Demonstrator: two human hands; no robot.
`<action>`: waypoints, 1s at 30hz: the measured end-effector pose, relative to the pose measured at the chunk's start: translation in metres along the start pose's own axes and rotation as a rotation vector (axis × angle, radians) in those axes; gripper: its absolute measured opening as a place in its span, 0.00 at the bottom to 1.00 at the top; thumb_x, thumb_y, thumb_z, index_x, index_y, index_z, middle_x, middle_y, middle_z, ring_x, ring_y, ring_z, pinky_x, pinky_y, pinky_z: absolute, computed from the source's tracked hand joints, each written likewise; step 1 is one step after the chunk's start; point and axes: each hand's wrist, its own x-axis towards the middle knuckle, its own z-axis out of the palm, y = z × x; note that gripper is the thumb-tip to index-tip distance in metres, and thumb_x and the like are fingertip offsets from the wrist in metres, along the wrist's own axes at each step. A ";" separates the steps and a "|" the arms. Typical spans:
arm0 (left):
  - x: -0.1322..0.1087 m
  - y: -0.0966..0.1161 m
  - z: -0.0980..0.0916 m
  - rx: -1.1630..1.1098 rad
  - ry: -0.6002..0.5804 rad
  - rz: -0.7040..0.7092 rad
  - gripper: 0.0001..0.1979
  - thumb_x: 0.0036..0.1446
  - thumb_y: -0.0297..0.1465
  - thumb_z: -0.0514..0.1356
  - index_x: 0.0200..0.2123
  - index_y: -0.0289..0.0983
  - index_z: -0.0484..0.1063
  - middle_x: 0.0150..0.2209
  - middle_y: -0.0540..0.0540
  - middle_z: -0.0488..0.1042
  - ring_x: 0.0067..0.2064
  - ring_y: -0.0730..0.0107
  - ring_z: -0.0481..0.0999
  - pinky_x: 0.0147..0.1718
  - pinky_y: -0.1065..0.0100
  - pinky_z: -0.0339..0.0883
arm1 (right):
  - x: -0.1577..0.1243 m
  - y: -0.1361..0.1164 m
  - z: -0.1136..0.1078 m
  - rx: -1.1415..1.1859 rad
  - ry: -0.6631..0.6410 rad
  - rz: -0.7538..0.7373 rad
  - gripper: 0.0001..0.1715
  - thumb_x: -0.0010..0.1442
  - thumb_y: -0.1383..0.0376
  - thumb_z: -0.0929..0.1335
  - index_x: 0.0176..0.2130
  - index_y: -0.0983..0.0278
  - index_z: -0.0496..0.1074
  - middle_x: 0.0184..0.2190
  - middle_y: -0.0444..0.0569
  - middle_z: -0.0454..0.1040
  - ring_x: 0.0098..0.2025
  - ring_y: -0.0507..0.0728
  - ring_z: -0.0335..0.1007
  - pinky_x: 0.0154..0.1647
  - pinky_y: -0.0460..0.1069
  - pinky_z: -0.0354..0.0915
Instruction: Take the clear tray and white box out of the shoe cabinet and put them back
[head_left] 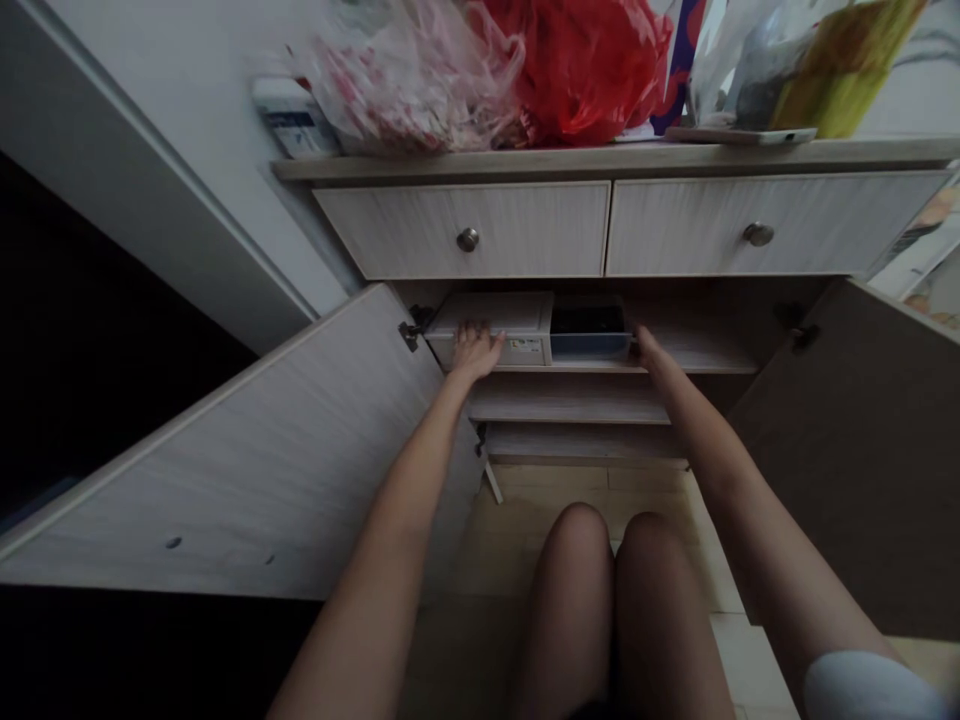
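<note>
A white box [517, 312] with a small printed label on its front sits at the left of the cabinet's top shelf. My left hand [475, 350] lies on its front and top edge, fingers spread. Right beside this box stands a dark, bluish see-through container [590, 346] with something black at its top. At that container's right side is my right hand [646, 346], seemingly touching it. Most of the right hand's fingers are hidden, so their closing does not show.
Two cabinet doors, left [247, 450] and right [862, 450], stand wide open on both sides of my arms. Above are two knobbed drawers [540, 235]. The cabinet top carries a red plastic bag [592, 70], a clear pinkish bag [420, 80] and a white bottle [294, 118].
</note>
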 end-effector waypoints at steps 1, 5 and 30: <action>0.000 0.000 0.000 0.003 0.001 0.003 0.39 0.65 0.49 0.33 0.68 0.29 0.54 0.69 0.30 0.52 0.71 0.48 0.49 0.67 0.49 0.44 | 0.000 -0.002 -0.007 -0.004 0.032 0.005 0.16 0.63 0.51 0.64 0.34 0.60 0.69 0.19 0.41 0.65 0.21 0.52 0.64 0.22 0.43 0.64; 0.001 0.000 0.000 0.015 0.002 0.004 0.39 0.65 0.49 0.32 0.68 0.29 0.54 0.69 0.30 0.54 0.71 0.48 0.49 0.66 0.49 0.45 | 0.000 -0.008 -0.031 -0.028 0.148 0.012 0.13 0.63 0.55 0.64 0.34 0.61 0.70 0.20 0.41 0.66 0.21 0.51 0.64 0.22 0.43 0.64; 0.002 0.000 -0.003 0.035 -0.031 0.017 0.39 0.65 0.49 0.33 0.67 0.27 0.53 0.68 0.29 0.54 0.71 0.48 0.47 0.67 0.51 0.42 | 0.036 -0.080 -0.007 -1.524 -0.438 -0.625 0.50 0.40 0.54 0.80 0.60 0.63 0.69 0.63 0.54 0.65 0.67 0.71 0.53 0.69 0.60 0.50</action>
